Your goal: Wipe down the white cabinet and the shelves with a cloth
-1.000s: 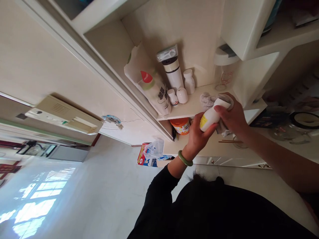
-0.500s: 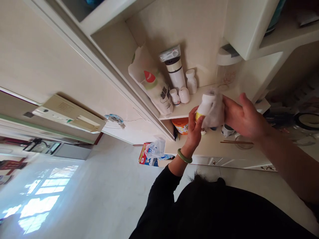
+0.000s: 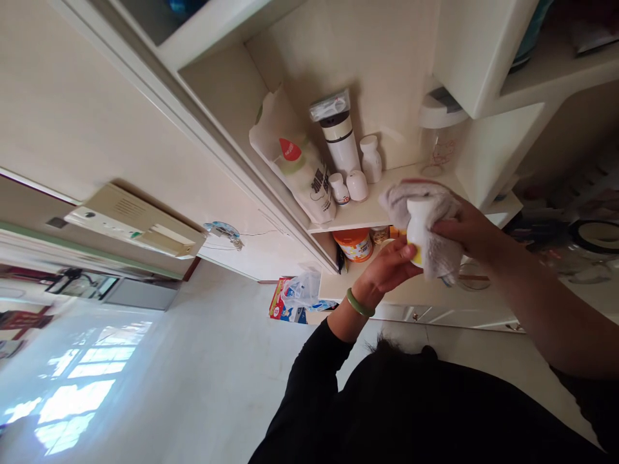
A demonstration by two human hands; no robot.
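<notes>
A small white bottle [image 3: 416, 227] with a yellow label is held in front of the shelf edge. My left hand [image 3: 391, 265], with a green bangle on its wrist, grips the bottle's lower end with curled fingers. My right hand [image 3: 471, 231] comes in from the right and presses a greyish-white cloth [image 3: 438, 252] around the bottle. The cloth drapes over the bottle's top and far side and hides part of it.
The cream shelf [image 3: 360, 216] carries a white bag with a red mark [image 3: 302, 174], a tall white flask [image 3: 341, 140], small white bottles [image 3: 358, 185] and a lidded clear jar [image 3: 438, 132]. An orange tub [image 3: 355, 245] stands below. A plastic bag and box [image 3: 293, 296] lie lower left.
The bottle and both hands have shifted right and a little lower. My right hand, spread open half a second ago, has closed the cloth around the bottle.
</notes>
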